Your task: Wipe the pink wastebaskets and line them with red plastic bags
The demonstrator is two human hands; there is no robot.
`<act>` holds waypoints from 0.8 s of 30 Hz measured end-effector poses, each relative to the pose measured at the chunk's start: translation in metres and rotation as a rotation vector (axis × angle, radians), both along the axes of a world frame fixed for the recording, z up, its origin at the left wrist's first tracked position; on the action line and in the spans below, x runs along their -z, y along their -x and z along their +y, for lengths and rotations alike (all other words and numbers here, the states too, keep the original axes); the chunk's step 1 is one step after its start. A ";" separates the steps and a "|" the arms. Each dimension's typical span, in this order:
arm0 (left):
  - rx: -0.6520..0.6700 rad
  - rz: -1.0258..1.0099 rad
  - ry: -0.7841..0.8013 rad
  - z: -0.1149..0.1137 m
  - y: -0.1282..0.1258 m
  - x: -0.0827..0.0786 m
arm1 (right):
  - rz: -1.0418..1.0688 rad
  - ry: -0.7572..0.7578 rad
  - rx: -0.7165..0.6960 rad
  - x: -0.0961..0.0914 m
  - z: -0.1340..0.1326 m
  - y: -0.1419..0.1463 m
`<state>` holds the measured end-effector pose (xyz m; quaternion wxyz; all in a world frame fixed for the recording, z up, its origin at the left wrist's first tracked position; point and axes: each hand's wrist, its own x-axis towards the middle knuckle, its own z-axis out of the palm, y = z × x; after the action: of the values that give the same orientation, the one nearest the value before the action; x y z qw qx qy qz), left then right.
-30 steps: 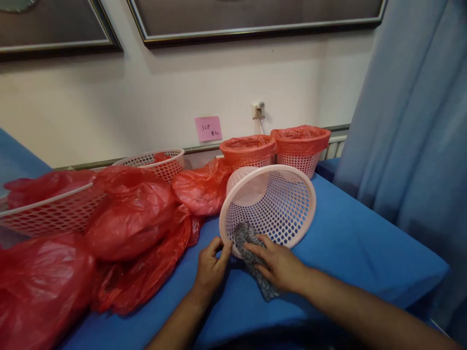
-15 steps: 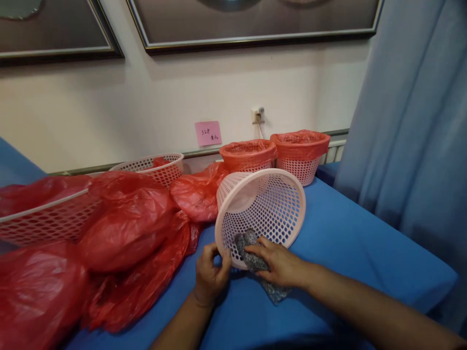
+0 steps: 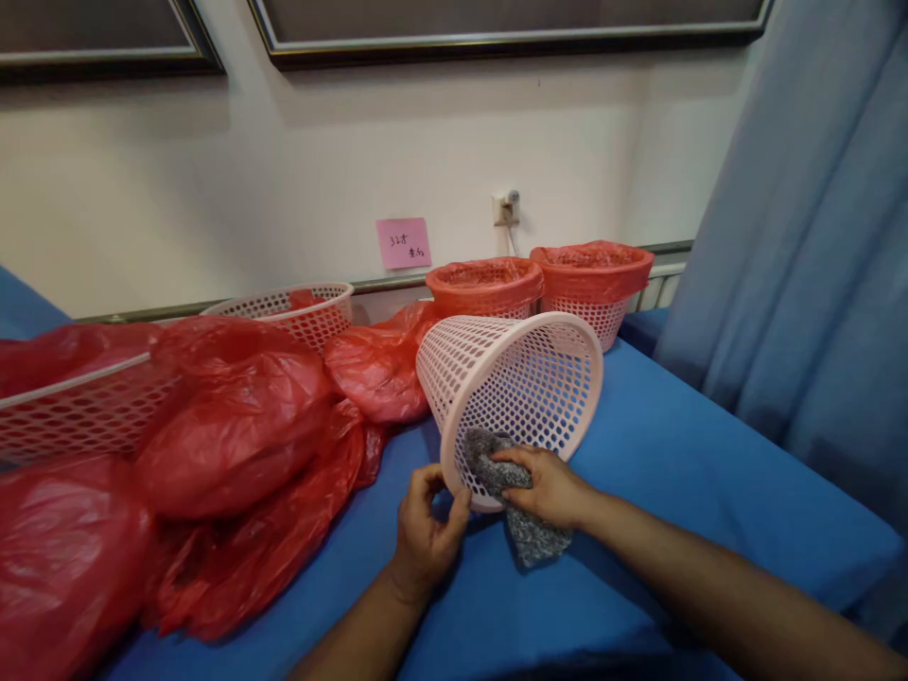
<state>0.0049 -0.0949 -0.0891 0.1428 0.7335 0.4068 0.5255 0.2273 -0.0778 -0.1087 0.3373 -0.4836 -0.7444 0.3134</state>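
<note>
A pink perforated basket (image 3: 521, 378) lies on its side on the blue table (image 3: 681, 482), its mouth turned toward me. My left hand (image 3: 427, 539) pinches the lower rim of the basket between thumb and fingers. My right hand (image 3: 543, 484) grips a grey speckled cloth (image 3: 529, 534) and presses it against the basket's inner rim. Part of the cloth hangs out onto the table below my hand.
Crumpled red plastic bags (image 3: 234, 426) pile up at the left, over and around other pink baskets (image 3: 298, 307). Two upright baskets lined with red bags (image 3: 592, 274) stand at the back by the wall. A blue curtain (image 3: 815, 236) hangs at the right.
The basket has turned, so its mouth now faces more to the right and its side wall shows. My right hand has closed tighter on the cloth at the rim.
</note>
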 end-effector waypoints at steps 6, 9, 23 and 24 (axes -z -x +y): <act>0.034 0.119 0.160 0.000 0.021 -0.002 | 0.030 -0.032 -0.071 0.001 -0.007 0.006; 0.068 -0.015 0.123 -0.001 0.018 0.001 | -0.141 -0.087 -0.201 -0.003 -0.020 -0.016; 0.220 0.183 0.321 -0.004 0.006 -0.008 | -0.233 -0.169 0.158 0.012 -0.025 -0.041; 0.275 0.259 0.379 -0.004 0.003 -0.007 | -0.220 -0.160 0.158 0.013 -0.023 -0.042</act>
<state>0.0017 -0.0988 -0.0819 0.2943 0.8031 0.4093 0.3176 0.2690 -0.1006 -0.1218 0.3149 -0.5435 -0.7591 0.1708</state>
